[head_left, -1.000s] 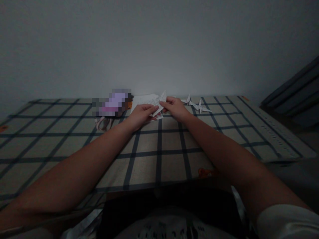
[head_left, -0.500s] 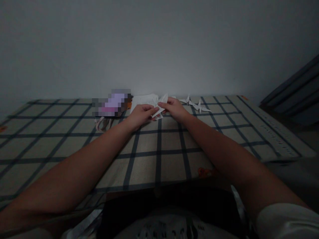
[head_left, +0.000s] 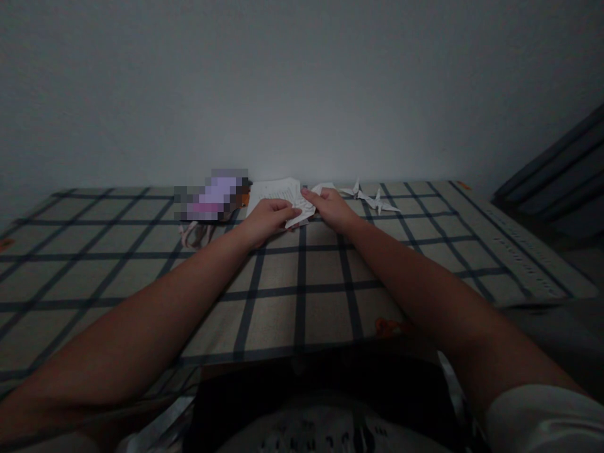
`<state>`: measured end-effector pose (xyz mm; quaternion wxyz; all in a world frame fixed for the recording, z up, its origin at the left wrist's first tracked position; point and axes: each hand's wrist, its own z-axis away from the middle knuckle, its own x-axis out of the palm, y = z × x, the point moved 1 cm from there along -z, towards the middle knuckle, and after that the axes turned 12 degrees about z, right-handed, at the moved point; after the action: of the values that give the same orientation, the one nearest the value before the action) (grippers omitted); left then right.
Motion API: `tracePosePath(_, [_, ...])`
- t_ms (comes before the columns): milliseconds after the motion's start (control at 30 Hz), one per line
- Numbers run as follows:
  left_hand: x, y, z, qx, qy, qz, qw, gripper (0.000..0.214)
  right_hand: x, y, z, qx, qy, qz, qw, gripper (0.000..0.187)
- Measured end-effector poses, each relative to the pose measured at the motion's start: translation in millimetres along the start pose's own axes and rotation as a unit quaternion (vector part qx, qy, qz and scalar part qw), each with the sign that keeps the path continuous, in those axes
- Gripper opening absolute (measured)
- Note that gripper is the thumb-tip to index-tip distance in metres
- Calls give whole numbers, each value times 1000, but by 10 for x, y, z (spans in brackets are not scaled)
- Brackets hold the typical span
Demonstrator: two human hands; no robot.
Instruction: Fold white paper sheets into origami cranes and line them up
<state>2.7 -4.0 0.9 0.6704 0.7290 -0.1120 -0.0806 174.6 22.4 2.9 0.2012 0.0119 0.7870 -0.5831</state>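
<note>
Between my hands is a small white folded paper (head_left: 303,211), held over the far part of the cloth-covered table. My left hand (head_left: 268,220) pinches its left side, thumb on top. My right hand (head_left: 334,207) grips the right side, with its thumb on the upper edge and its other fingers mostly hidden behind. Behind my left hand lie printed white sheets (head_left: 274,187). To the right of my right hand, two folded paper cranes (head_left: 377,202) rest on the cloth.
A purple and pink item (head_left: 214,198), pixelated, lies left of the sheets with a pale strap (head_left: 195,234) beside it. The checked tablecloth (head_left: 302,302) covers the table up to a grey wall (head_left: 302,88). Dark draped fabric (head_left: 561,176) is at the right.
The folded paper has turned and lies flatter and lower between my fingers. My right thumb has shifted slightly up along it. The cranes and sheets have stayed put.
</note>
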Motion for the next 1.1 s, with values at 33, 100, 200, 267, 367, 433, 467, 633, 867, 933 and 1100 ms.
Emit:
tracePosePath(33, [-1, -15, -6, 1, 1, 0, 1000, 28, -4, -8, 5, -1, 0, 14, 1000, 45])
tracePosePath(100, [5, -45, -18, 1, -4, 20, 1000, 28, -13, -24, 10, -4, 4, 34, 999, 47])
tracePosePath(200, [19, -71, -33, -3, -2, 61, 998, 30, -24, -24, 1, -11, 0, 35, 999, 52])
tracePosePath(267, [24, -66, -39, -2, 11, 83, 996, 33, -29, -5, -13, -16, -12, 22, 1000, 55])
tracePosePath(367, [20, -34, -45, 1, 27, 127, 991, 35, -35, 32, -37, -15, -20, 1, 1000, 55])
tracePosePath(433, [12, -8, -51, -5, 32, 161, 986, 32, -35, 43, -45, -18, -27, -11, 999, 48])
tracePosePath(467, [8, 4, -54, -11, 33, 176, 984, 29, -34, 40, -45, -24, -33, -20, 999, 44])
tracePosePath(633, [14, 27, -58, -51, 0, 192, 980, 19, -35, -12, -15, -58, -37, -50, 996, 44])
tracePosePath(867, [46, -42, -24, -56, -11, 136, 989, 21, -73, -41, 11, -42, 16, 39, 998, 46])
tracePosePath(933, [48, -40, -11, -40, 0, 137, 990, 26, -85, -36, 6, -41, 35, 63, 997, 48])
tracePosePath(1100, [74, 4, 10, -29, -28, 191, 981, 23, -89, -23, -9, -47, 57, 103, 992, 48])
